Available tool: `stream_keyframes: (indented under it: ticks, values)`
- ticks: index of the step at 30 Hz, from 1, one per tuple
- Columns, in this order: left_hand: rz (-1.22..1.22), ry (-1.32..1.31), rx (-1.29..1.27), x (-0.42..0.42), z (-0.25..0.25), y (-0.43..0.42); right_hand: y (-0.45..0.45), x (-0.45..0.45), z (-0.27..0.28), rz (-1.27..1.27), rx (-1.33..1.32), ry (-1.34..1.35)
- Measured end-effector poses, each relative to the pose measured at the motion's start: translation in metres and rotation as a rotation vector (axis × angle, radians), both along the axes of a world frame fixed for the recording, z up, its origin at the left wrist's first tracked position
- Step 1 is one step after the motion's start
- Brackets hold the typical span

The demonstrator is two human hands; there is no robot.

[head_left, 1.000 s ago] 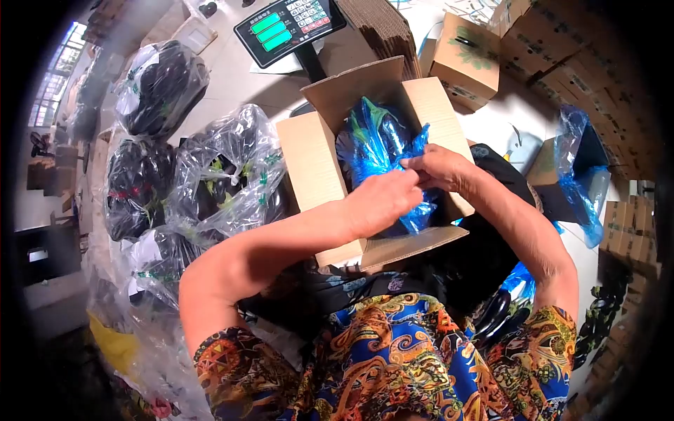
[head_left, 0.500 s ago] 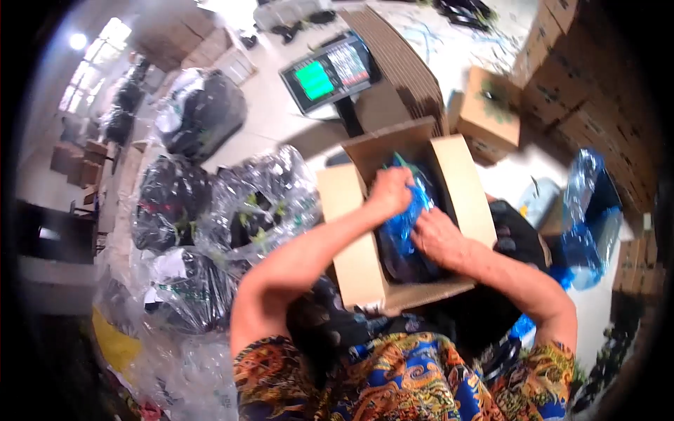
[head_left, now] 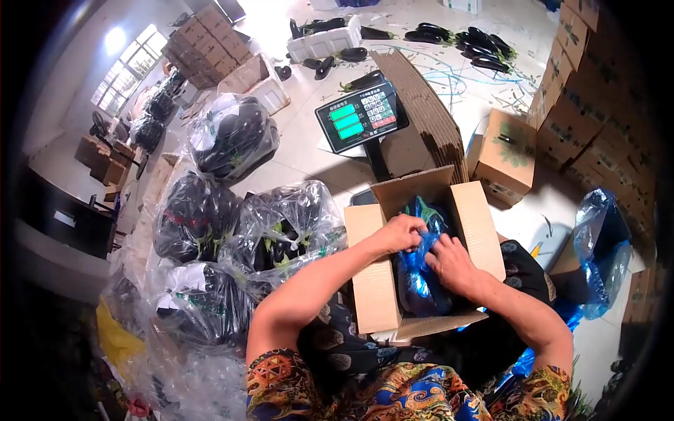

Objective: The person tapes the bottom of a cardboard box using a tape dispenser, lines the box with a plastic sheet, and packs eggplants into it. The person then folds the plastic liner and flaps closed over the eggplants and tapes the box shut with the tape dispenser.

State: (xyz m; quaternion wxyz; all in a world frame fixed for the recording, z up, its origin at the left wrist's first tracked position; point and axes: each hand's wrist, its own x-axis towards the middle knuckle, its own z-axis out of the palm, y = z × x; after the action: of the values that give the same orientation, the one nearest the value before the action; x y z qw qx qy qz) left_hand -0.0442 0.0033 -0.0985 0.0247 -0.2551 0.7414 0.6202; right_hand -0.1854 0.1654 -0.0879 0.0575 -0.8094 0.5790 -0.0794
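At my far left a yellow bag (head_left: 121,338) lies low beside crumpled clear plastic, and next to it clear bags (head_left: 200,298) full of dark eggplants sit bunched together, some green stems pressing against the film. Behind these, a white foam crate (head_left: 326,43) holds more eggplants, with a few lying around it on the floor (head_left: 302,158). The scale display (head_left: 361,118), its three green panels lit, stands just beyond the open cardboard box (head_left: 373,298) in front of me, whose flaps are spread outward. My left hand (head_left: 404,234) reaches over the box's left flap, fingers pinched on the gathered film of the blue bag (head_left: 427,284). That bag is down inside the box, dark and glossy below, green showing at its far end. My right hand (head_left: 455,266) comes in from the other side, fingers curled round the same bunched blue plastic, close against my left. Past the box leans a stack of flattened cardboard (head_left: 425,109), and right of it a closed carton (head_left: 507,154) stands near tall piled cartons (head_left: 597,133). Farthest right, near my right arm, another open box carries a loose blue liner (head_left: 600,245) hanging over its edges.
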Motion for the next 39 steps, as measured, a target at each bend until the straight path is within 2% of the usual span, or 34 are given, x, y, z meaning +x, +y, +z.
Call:
stream_keyframes:
  ticks: [1, 2, 4, 8, 12, 13, 16, 19, 20, 21, 22, 28, 29, 32, 34, 37, 38, 39]
  values:
    - [-0.052, -0.022, -0.112, -0.003, 0.000, -0.002, 0.004, 0.001, 0.004, 0.025, 0.050, 0.041]
    - [-0.119, 0.102, -0.460, -0.006, -0.004, 0.000, 0.005, 0.002, 0.009, 0.052, 0.101, 0.080]
    - [-0.069, 0.070, -0.710, -0.009, -0.014, -0.002, 0.010, 0.001, 0.022, 0.049, 0.060, 0.026]
    - [-0.050, -0.060, -0.961, -0.015, -0.016, 0.004, 0.018, -0.011, 0.031, 0.137, -0.149, -0.026]
    - [-0.002, -0.041, -0.960, -0.014, -0.011, 0.010, 0.011, -0.007, 0.005, 0.162, -0.125, 0.049]
    - [0.010, -0.026, -0.947, -0.012, -0.005, 0.009, 0.004, -0.010, -0.004, 0.190, -0.198, 0.055]
    - [0.142, -0.071, -0.557, -0.011, 0.012, -0.001, -0.013, -0.008, -0.022, 0.146, -0.132, 0.042]
    - [0.128, 0.116, -0.645, -0.002, 0.032, 0.012, -0.018, 0.000, -0.026, 0.067, -0.127, 0.105]
    - [0.027, 0.235, -0.664, 0.002, 0.032, 0.017, -0.017, 0.001, -0.027, 0.054, -0.135, 0.095]
    - [0.023, 0.246, -0.696, 0.005, 0.026, 0.024, -0.016, 0.002, -0.028, 0.049, -0.143, 0.083]
    - [-0.011, 0.195, -0.754, 0.009, 0.018, 0.024, -0.015, 0.002, -0.029, 0.032, -0.221, 0.051]
    - [-0.053, 0.072, -0.991, 0.000, -0.002, 0.015, 0.012, -0.002, 0.003, 0.069, -0.074, 0.008]
    - [-0.054, 0.034, -1.025, -0.007, -0.002, 0.012, 0.011, -0.004, 0.000, 0.083, -0.120, 0.013]
    - [0.040, -0.015, -0.887, -0.013, -0.019, -0.006, -0.004, -0.007, -0.023, 0.111, -0.299, 0.060]
    - [0.064, -0.049, -0.817, -0.014, -0.019, -0.021, -0.011, -0.004, -0.021, 0.077, -0.254, 0.117]
    - [0.126, -0.045, -0.962, -0.013, -0.006, -0.002, -0.022, 0.002, -0.019, 0.068, -0.081, 0.181]
    - [0.112, 0.097, -1.092, -0.015, -0.003, 0.000, -0.026, 0.005, -0.017, 0.055, -0.029, 0.188]
    - [0.128, 0.203, -1.276, -0.022, 0.029, 0.004, -0.027, 0.007, -0.016, 0.039, 0.026, 0.192]
